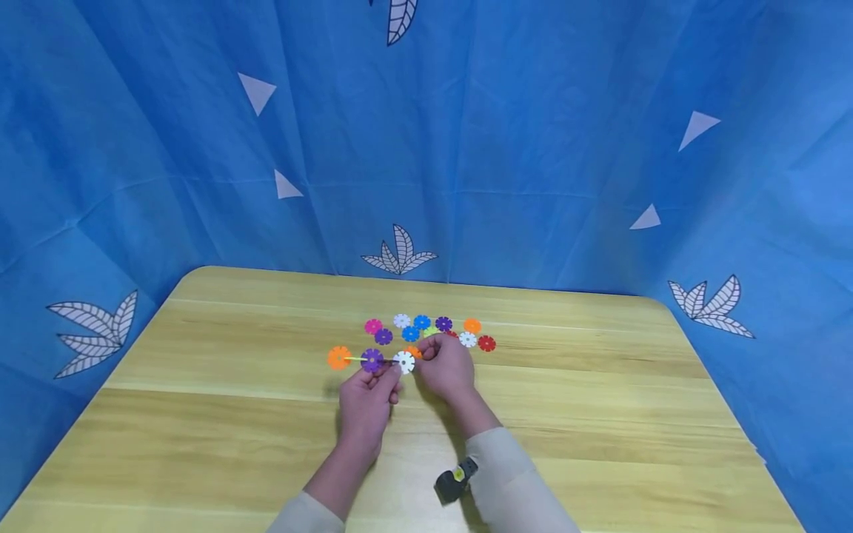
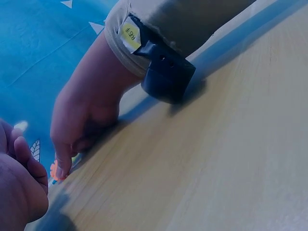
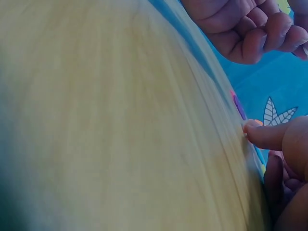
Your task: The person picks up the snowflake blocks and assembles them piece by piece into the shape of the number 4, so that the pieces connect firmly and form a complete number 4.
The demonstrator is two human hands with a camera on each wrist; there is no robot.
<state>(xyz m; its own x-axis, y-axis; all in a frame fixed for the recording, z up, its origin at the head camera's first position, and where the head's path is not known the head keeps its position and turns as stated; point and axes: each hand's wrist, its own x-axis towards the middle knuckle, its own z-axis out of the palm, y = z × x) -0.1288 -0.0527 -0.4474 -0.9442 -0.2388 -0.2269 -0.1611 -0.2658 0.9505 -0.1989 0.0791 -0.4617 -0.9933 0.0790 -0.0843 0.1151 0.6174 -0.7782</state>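
My left hand pinches a joined row of notched plastic discs near its white disc. An orange disc and a purple disc face up in that row, with a yellow-green disc and a dark one edge-on between. The row is held above the table. Just to the right, my right hand reaches down to the tabletop, its thumb and fingertips on another orange disc. That orange disc shows partly behind the fingertips in the left wrist view.
Loose discs lie beyond the hands on the wooden table, among them a pink disc, a blue disc and a red disc. A black wrist camera sits at the right sleeve. Behind the table hangs a blue curtain.
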